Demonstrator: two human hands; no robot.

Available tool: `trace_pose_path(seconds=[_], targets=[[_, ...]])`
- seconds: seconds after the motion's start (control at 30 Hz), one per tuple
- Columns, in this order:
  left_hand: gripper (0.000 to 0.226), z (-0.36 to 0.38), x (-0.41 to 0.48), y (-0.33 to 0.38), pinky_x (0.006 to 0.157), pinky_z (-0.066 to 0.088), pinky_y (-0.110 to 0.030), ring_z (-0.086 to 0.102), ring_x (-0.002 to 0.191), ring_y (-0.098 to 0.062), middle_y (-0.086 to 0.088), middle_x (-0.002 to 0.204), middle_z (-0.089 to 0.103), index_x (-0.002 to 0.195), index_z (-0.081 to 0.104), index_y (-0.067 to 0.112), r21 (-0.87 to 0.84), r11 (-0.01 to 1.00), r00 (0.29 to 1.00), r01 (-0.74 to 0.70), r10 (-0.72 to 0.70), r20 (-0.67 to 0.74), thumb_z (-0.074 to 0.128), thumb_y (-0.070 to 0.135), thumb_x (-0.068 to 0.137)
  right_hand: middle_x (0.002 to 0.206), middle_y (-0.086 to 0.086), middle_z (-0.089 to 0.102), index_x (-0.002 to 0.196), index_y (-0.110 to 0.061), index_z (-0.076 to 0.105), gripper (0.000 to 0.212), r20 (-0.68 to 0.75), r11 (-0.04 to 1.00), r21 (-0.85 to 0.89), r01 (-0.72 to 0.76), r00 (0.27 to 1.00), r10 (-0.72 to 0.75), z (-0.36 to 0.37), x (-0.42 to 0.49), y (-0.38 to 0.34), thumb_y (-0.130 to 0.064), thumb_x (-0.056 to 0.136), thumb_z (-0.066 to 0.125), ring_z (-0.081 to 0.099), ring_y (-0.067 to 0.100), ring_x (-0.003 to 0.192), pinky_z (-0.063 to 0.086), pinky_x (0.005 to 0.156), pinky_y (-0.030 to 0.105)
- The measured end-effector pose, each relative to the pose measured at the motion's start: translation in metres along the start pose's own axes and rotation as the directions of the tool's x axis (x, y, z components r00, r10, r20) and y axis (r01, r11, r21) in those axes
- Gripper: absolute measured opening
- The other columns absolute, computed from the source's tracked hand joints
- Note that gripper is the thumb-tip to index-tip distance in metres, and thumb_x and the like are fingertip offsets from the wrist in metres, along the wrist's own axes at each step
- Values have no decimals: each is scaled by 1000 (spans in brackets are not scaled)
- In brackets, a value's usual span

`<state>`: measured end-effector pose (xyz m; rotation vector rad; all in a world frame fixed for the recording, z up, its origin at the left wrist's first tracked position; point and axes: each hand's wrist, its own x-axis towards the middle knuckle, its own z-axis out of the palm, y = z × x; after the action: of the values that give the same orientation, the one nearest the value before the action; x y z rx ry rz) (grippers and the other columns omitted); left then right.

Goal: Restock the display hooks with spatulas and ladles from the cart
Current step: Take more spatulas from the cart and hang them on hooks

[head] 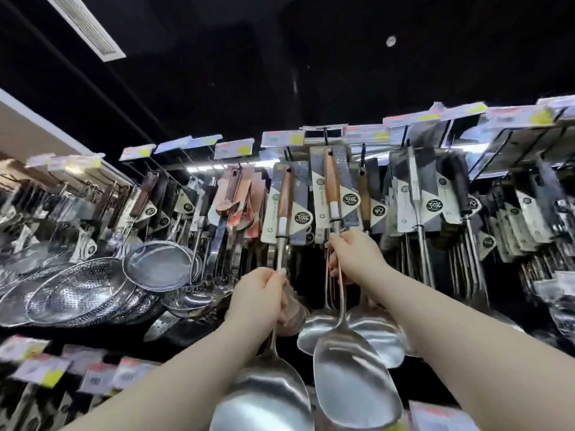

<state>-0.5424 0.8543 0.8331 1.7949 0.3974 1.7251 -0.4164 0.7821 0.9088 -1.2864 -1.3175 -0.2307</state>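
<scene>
My left hand point(259, 293) grips the steel shaft of a wood-handled spatula point(284, 200), whose wide blade point(264, 396) hangs below my wrist. Its carded handle is raised to the top row of hooks. My right hand point(354, 256) grips the shaft of a second wood-handled spatula point(332, 188); its blade point(354, 377) hangs low in the middle. The hole in that handle's top sits at a display hook point(326, 141). More packaged spatulas and ladles hang behind both. The cart is out of view.
Steel strainers and skimmers point(93, 290) hang at the left. Several carded utensils point(435, 197) fill the hooks to the right. Price tags point(283, 138) line the top rail, and more tags point(40, 368) run along a lower rail at the bottom left.
</scene>
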Motion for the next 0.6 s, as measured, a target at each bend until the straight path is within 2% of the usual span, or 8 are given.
trace_pose_path(seconds=[0.07, 0.13, 0.27, 0.33, 0.37, 0.47, 0.6], targets=[[33, -3, 10, -2, 51, 41, -29, 46, 38, -21, 0, 44, 49, 68, 56, 10, -39, 999, 1000, -9, 9, 15, 44, 22, 97, 56, 6, 53, 87, -5, 54, 28, -18, 1000, -14, -10, 1000, 10, 5, 10, -4, -22, 101, 36, 49, 9, 32, 38, 34, 13], [31, -7, 17, -3, 47, 39, -25, 45, 39, -20, 0, 46, 49, 71, 57, 10, -66, 998, 1000, -15, 16, 18, 44, 22, 96, 56, 6, 52, 88, -4, 53, 27, -30, 1000, -23, -11, 999, 10, 10, 19, -8, -22, 101, 36, 49, 9, 32, 39, 35, 14], [30, -12, 28, -11, 43, 38, -21, 44, 40, -16, -2, 51, 51, 74, 57, 9, -84, 996, 999, -19, 23, 48, 43, 24, 97, 58, 8, 54, 87, -2, 55, 31, -74, 998, -59, -9, 997, 5, 23, 38, -12, -24, 100, 37, 51, 20, 47, 52, 66, 39], [30, -14, 32, -16, 38, 38, -18, 43, 39, -15, -2, 52, 51, 75, 56, 7, -91, 996, 998, -18, 24, 61, 43, 23, 97, 59, 9, 55, 88, -2, 57, 32, -93, 998, -62, -19, 996, 14, 28, 47, -11, -24, 100, 37, 53, 21, 49, 53, 74, 42], [30, -15, 34, -19, 36, 38, -16, 43, 37, -14, -2, 51, 50, 74, 56, 7, -94, 995, 998, -21, 27, 64, 44, 22, 97, 59, 8, 56, 90, -2, 57, 32, -103, 998, -59, -28, 994, 22, 30, 51, -10, -25, 100, 37, 53, 21, 49, 53, 73, 41], [29, -17, 40, -26, 35, 37, -13, 42, 31, -10, -2, 51, 51, 74, 57, 9, -98, 995, 997, -30, 37, 64, 45, 21, 97, 59, 7, 56, 91, -3, 58, 32, -132, 997, -67, -48, 990, 39, 34, 57, -9, -25, 100, 36, 53, 19, 47, 46, 54, 32], [28, -15, 46, -34, 35, 37, -12, 44, 33, -10, -3, 53, 53, 79, 59, 7, -114, 993, 996, -32, 41, 75, 44, 23, 97, 60, 7, 54, 88, -4, 56, 28, -146, 998, -31, -48, 988, 43, 38, 59, -1, -20, 100, 37, 50, 19, 45, 42, 45, 24]])
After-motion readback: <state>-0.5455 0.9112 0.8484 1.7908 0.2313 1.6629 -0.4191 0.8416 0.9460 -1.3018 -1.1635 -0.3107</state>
